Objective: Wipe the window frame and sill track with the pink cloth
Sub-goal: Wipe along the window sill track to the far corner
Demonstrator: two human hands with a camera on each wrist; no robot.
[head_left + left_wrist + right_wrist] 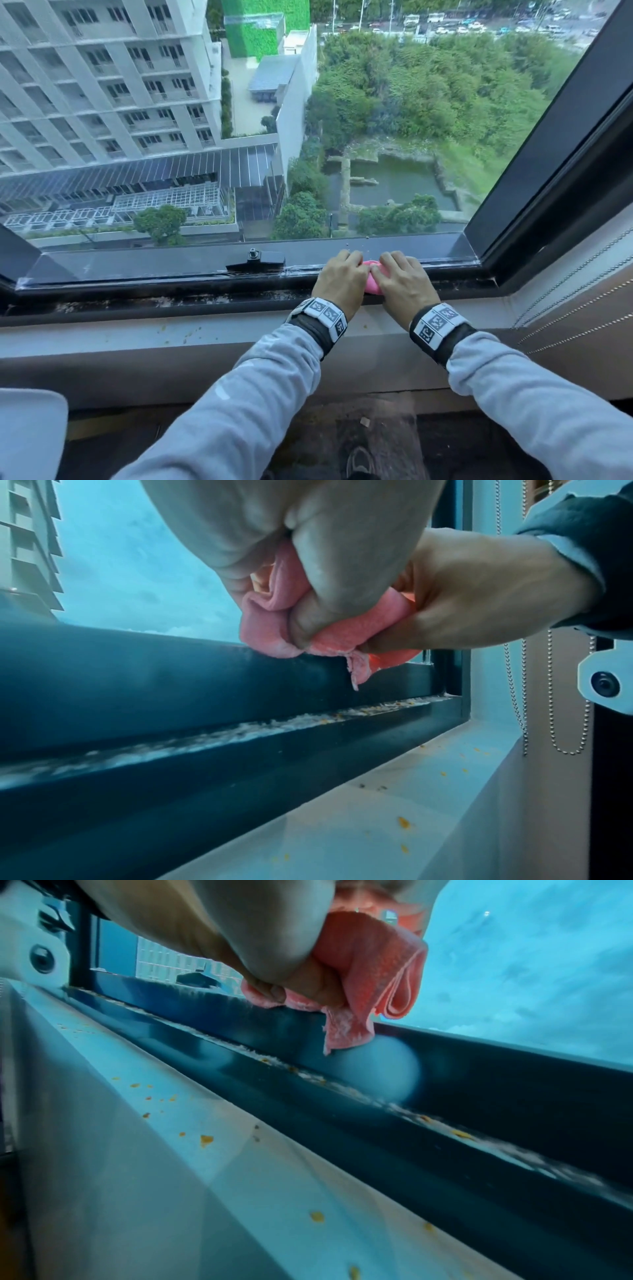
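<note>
Head view: two hands, left hand (339,279) and right hand (404,284), sit side by side on the dark metal window frame (154,265), one bunched pink cloth (371,281) mostly hidden between them. One black latch (255,261) sits to the left.

Left wrist view: curled fingers (308,631) pinch the soft, folded cloth against the frame's top edge; the gritty sill track (240,726) lies below.

Right wrist view: that hand's thumb (318,988) clamps the waffle-textured cloth; its fingertips are cut off. Orange crumbs (206,1139) dot the pale smooth sill (274,1191).

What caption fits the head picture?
Both hands, left hand and right hand, bunch the pink cloth on the window frame.
</note>
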